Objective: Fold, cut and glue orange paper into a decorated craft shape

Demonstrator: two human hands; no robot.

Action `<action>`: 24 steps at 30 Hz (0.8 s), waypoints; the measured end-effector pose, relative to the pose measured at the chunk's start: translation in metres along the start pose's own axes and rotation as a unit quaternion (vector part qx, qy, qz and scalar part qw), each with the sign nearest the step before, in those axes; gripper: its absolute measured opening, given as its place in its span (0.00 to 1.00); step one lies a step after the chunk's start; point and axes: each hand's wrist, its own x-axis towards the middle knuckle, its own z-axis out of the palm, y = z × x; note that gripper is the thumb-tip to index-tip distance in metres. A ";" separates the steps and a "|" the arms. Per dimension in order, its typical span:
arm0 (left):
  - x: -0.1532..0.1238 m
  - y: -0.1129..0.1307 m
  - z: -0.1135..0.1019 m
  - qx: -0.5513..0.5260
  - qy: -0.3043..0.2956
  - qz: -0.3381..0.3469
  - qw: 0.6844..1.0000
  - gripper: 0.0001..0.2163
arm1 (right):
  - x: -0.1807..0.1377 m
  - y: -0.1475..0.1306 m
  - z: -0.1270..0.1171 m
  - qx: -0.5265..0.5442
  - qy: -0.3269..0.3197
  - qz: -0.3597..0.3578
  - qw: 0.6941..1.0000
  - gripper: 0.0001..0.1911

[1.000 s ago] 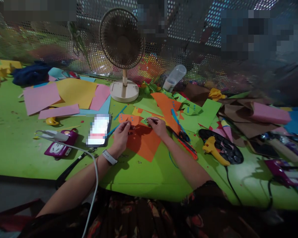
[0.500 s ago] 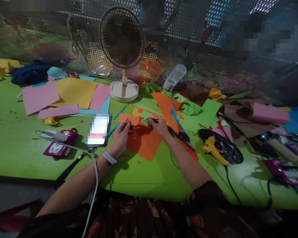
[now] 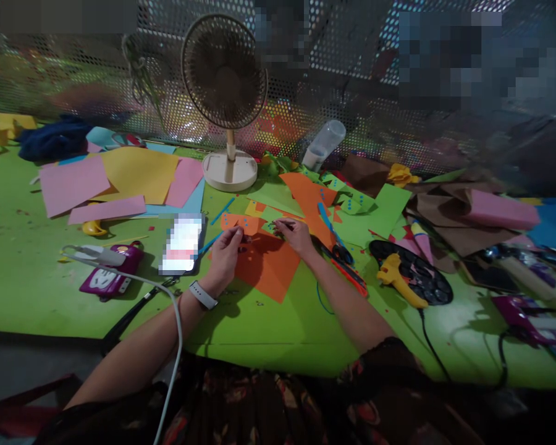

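My left hand [image 3: 226, 256] has thumb and fingers pinched together at the lower edge of a small orange paper piece [image 3: 233, 220] with blue dots. My right hand [image 3: 295, 235] is pinched too, its fingertips over a small green paper piece [image 3: 269, 227] with dark marks; what it holds is too small to make out. Below both hands lies a flat orange sheet [image 3: 273, 272]. Scissors [image 3: 341, 252] and a red-and-black cutter [image 3: 349, 276] rest to the right of my right forearm. A phone [image 3: 181, 244] with a lit, blurred screen lies left of my left hand.
A fan [image 3: 229, 170] stands at the back before a perforated metal panel [image 3: 352, 93]. A yellow glue gun [image 3: 401, 281] rests on a black tray [image 3: 433, 278] at right. A white cable [image 3: 178, 321] crosses my left forearm from a purple power strip [image 3: 106, 281]. Coloured paper surrounds the work area.
The right end of the dotted orange piece has shifted slightly left. Both hands keep nearly the same pinched pose, and the whole view has moved a little.
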 end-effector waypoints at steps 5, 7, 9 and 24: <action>0.000 0.000 0.001 0.006 0.003 0.000 1.000 0.08 | -0.001 -0.002 0.001 0.002 0.004 0.001 1.000 0.19; 0.000 0.000 0.001 0.005 0.002 0.002 1.000 0.08 | -0.001 -0.003 0.001 0.000 0.005 0.000 1.000 0.18; 0.000 -0.001 0.000 0.004 0.002 0.003 1.000 0.08 | -0.002 -0.005 0.001 -0.001 0.005 0.000 1.000 0.18; 0.000 -0.002 0.000 -0.003 0.002 0.003 1.000 0.11 | -0.001 -0.004 0.000 -0.023 0.018 0.000 1.000 0.18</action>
